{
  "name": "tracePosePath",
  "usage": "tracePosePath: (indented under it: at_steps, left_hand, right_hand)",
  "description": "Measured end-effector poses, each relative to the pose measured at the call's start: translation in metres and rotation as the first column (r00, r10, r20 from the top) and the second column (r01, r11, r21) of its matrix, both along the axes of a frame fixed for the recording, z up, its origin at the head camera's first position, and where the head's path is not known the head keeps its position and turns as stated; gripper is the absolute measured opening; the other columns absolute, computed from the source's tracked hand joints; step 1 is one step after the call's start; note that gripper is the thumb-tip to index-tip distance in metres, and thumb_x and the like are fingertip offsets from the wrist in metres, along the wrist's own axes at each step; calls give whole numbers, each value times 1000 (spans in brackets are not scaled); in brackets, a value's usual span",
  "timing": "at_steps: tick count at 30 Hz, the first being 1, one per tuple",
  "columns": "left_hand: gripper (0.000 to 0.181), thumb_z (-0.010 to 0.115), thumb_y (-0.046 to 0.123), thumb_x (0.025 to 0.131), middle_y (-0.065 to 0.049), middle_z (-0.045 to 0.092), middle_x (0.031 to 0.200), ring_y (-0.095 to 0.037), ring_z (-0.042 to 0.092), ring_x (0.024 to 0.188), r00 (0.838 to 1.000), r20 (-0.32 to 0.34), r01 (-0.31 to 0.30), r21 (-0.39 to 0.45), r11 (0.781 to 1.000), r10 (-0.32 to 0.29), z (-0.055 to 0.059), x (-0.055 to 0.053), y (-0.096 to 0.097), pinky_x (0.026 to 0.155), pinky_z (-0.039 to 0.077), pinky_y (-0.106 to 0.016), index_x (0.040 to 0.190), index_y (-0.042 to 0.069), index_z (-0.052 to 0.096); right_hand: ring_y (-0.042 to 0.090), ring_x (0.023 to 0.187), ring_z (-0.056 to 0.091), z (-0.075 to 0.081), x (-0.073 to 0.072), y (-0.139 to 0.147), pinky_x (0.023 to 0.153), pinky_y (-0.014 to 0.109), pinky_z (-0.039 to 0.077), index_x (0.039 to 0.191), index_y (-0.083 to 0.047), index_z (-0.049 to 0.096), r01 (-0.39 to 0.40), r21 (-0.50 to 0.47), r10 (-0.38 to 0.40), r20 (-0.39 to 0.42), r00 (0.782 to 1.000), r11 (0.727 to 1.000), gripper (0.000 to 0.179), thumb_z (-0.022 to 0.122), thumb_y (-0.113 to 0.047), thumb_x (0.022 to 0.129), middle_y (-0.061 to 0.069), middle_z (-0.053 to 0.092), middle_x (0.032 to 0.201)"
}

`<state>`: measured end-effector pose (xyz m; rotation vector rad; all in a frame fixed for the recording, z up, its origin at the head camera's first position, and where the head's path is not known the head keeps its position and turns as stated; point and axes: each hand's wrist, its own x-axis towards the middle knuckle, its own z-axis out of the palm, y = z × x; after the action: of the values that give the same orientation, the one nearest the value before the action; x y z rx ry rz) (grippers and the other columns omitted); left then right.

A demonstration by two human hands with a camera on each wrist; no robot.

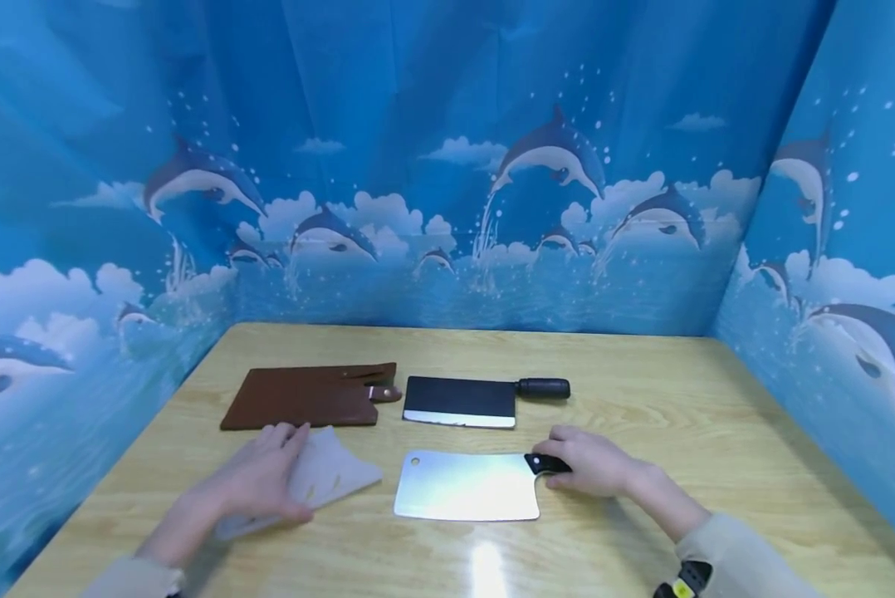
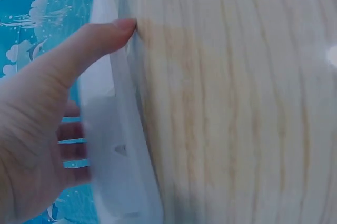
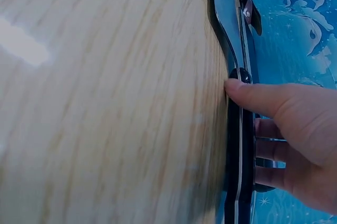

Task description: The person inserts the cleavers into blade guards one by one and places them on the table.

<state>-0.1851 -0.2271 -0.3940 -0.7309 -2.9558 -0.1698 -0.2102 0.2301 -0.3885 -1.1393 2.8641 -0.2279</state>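
The left hand pinches the white cover at the silver cleaver's nine o'clock; the cleaver lies on the table, its handle gripped by the right hand at three. Should that grip slip, the cleaver could nick the left hand.

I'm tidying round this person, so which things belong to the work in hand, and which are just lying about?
In the work:
white cover, in the left hand
silver cleaver, in the right hand

Seemingly just lying about:
brown sleeve, not held
dark-bladed cleaver, not held
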Motion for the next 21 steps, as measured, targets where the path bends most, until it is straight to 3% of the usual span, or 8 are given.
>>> tracePosePath:
  at_steps: [4,8,14,21]
  left_hand:
    - [115,80,57,44,-18,46,108,-31,43,96,991,-136,20,16,1000,-18,-2,-1,2,76,41,-43,130,-10,43]
    - [110,80,53,42,-19,46,112,-33,44,98,977,-211,37,22,999,-31,0,-4,8,76,40,-46,127,-6,44]
    - [107,78,50,48,-22,48,122,-38,45,109,966,-248,74,1,997,-72,6,-8,20,87,39,-53,131,-7,39]
    - [111,77,56,52,-20,48,126,-35,45,113,956,-266,125,-28,992,-128,11,-13,36,90,38,-52,136,-5,36]
  right_hand:
    - [9,79,53,0,3,1,68,30,48,109,-8,65,1,-11,-1,12,1000,1000,33,71,-23,80,-3,56,91]
    - [7,76,51,2,5,4,67,28,47,98,-9,64,31,-58,-28,55,998,998,22,70,-17,79,-6,55,88]
    - [7,69,48,9,14,8,57,24,41,96,-12,60,139,-171,-114,150,982,975,22,66,-12,75,-7,57,83]
    - [12,82,59,16,21,26,66,32,47,107,-11,66,201,-190,-199,29,980,961,29,70,-20,80,-2,66,95]
